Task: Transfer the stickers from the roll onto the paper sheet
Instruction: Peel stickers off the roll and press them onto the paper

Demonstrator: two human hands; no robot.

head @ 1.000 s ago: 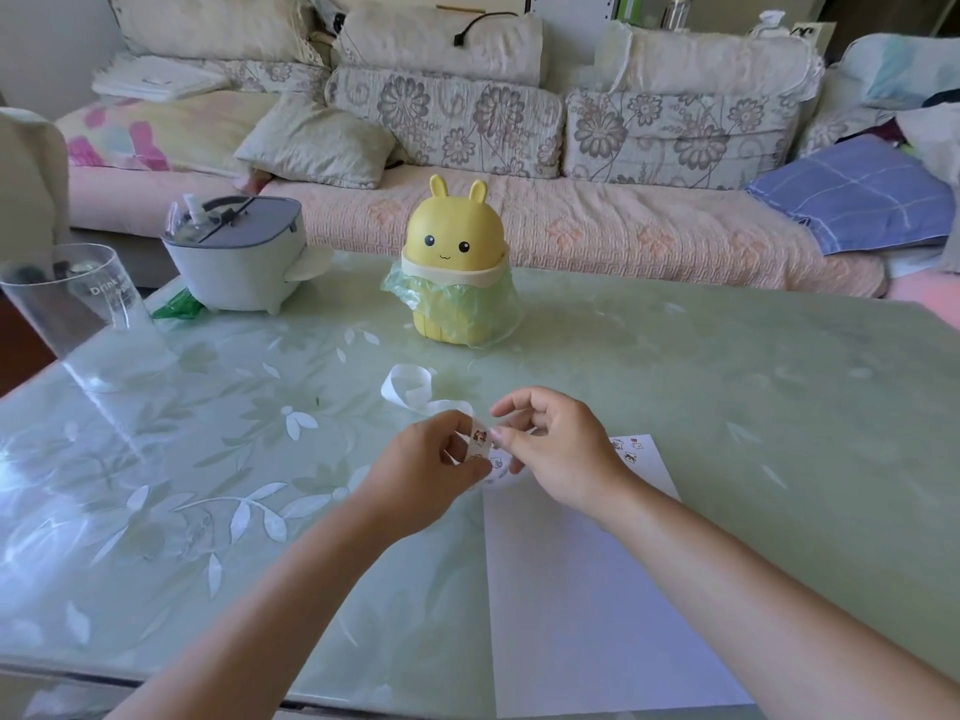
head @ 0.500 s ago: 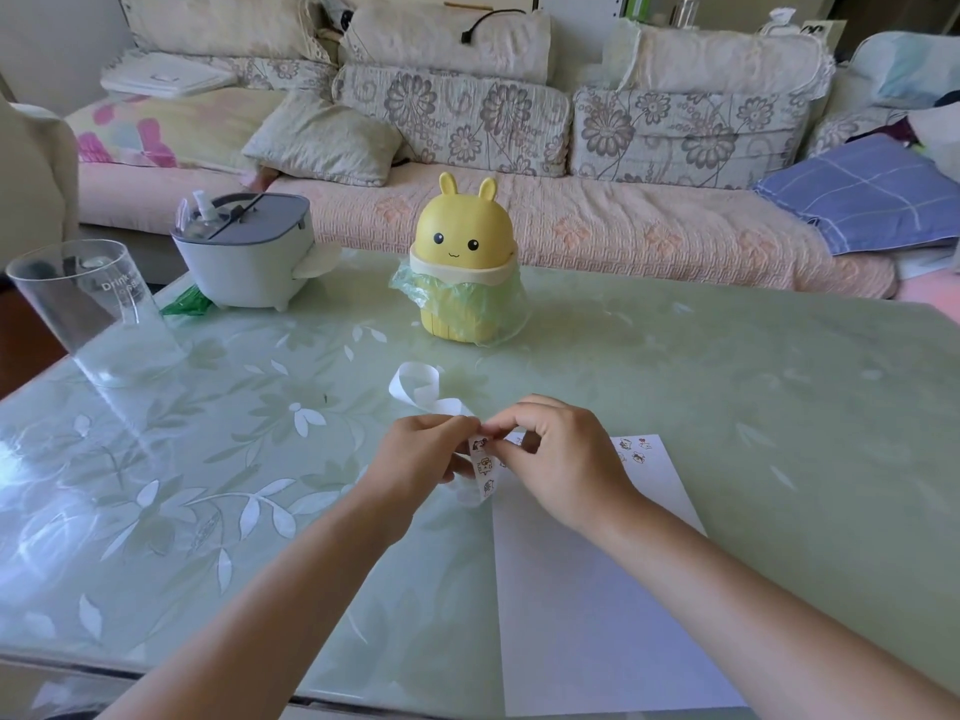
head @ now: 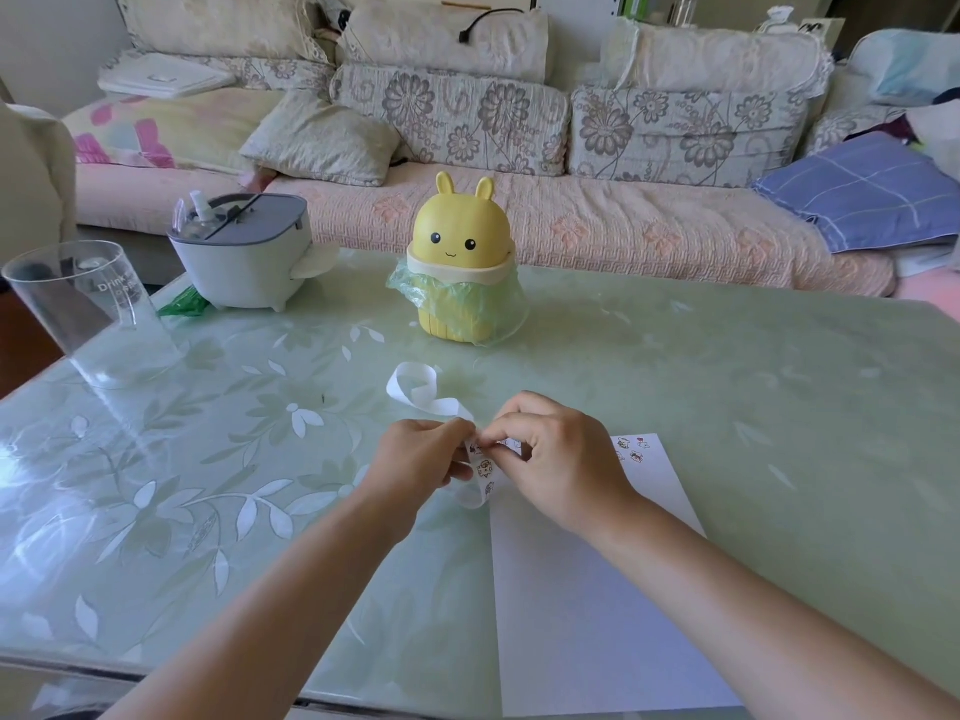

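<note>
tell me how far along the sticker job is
Done: a few stickers sit at the far corner of the paper sheet. In hand: left hand and right hand pinch the sticker strip. Left: the strip shows more stickers; most of the sheet is bare.

Glossy glass tabletop (head: 727,387); matt paper sheet (head: 587,615); smooth plastic bin (head: 462,236); clear plastic cup (head: 88,309); cloth sofa (head: 623,231).

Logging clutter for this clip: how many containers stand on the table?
3: a clear cup at the far left, a grey-lidded white bin right of it, a yellow bunny bin at centre back. None seems hidden.
</note>
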